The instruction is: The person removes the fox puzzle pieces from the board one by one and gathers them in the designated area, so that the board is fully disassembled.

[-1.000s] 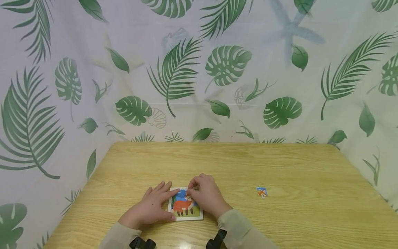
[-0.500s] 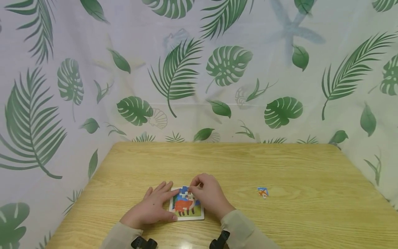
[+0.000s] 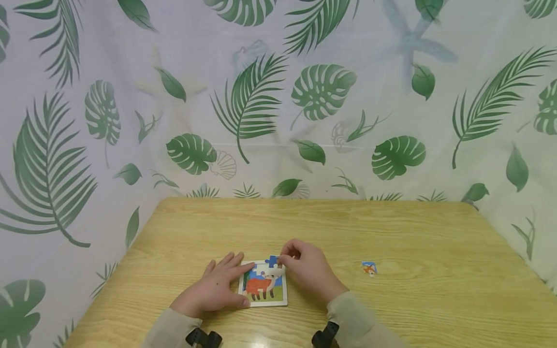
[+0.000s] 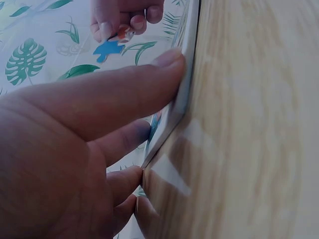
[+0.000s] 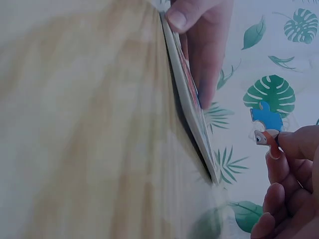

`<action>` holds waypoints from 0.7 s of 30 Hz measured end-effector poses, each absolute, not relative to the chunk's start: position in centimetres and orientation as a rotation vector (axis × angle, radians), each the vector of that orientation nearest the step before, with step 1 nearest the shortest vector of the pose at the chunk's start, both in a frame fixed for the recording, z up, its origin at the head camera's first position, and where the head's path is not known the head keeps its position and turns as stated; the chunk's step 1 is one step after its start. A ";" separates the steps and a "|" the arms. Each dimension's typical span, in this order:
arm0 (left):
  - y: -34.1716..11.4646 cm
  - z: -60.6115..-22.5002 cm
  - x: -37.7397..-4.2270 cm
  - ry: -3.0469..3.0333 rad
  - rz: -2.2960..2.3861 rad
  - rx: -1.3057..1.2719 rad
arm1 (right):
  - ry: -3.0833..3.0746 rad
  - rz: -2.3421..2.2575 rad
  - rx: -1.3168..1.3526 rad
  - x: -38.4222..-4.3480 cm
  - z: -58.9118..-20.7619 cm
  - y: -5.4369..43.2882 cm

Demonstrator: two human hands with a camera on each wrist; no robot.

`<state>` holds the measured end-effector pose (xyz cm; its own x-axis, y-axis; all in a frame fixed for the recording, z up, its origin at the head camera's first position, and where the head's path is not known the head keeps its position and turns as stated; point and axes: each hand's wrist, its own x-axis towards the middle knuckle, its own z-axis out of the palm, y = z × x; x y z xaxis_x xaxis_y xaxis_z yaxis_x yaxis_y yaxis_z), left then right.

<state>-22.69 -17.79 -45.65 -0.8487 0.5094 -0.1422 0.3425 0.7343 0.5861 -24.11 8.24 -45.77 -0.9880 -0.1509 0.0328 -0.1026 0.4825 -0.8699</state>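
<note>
Puzzle piece (image 3: 272, 261): lifted near the far right corner of the tray (image 3: 285, 292), apart from it; no clear long axis.
White gap (image 3: 261, 268): in the tray, closer to the body than the piece.
Right hand (image 3: 310, 266): nearer one; pinches the piece from its right.
Left hand (image 3: 215, 290): fingers spread, touching the tray's left side.
</note>
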 end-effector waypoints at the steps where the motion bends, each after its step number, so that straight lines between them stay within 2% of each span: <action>1: -17.8 -45.6 -22.7 2.641 0.814 0.669 | 2.679 -1.548 -0.232 -24.1 -45.7 8.6; 21: -17.8 -45.7 -22.7 2.644 0.814 0.704 | 2.881 -1.353 -0.215 -24.4 -45.3 17.6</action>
<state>-22.70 -17.82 -45.70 -0.8400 0.5282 -0.1242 0.3668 0.7214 0.5874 -24.36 17.55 -45.34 -0.9897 -0.1012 0.1011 -0.1424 0.6314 -0.7623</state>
